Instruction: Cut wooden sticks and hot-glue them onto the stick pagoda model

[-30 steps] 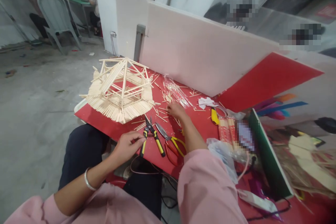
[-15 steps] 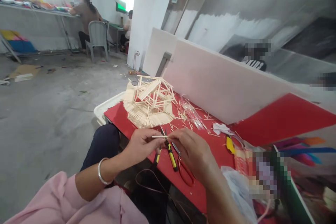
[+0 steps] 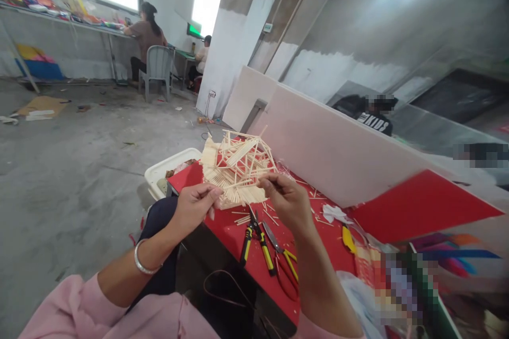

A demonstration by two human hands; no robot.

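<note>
My left hand (image 3: 198,206) is closed in a pinch at the near left side of a model made of wooden sticks (image 3: 248,151). Across from it, my right hand (image 3: 289,200) is also pinched. A thin wooden stick (image 3: 239,185) runs between the fingertips of both hands, in front of the model; its ends are hidden by the fingers. The model has an open frame of sticks above a fanned skirt of sticks. Below the hands lie black-and-yellow pliers (image 3: 265,251) with spread handles and a second pair of pliers (image 3: 274,235), on the red tabletop (image 3: 228,233).
Loose sticks (image 3: 242,219) are scattered on the red top. White boards (image 3: 318,143) stand behind it. A white bin (image 3: 157,168) is at the left, plastic bags (image 3: 360,291) at the right. People sit farther off, one by a grey chair (image 3: 159,66).
My hands have moved apart and up toward the model, the stick still between them. The pliers beneath now show more fully. The whole view has shifted a little.
</note>
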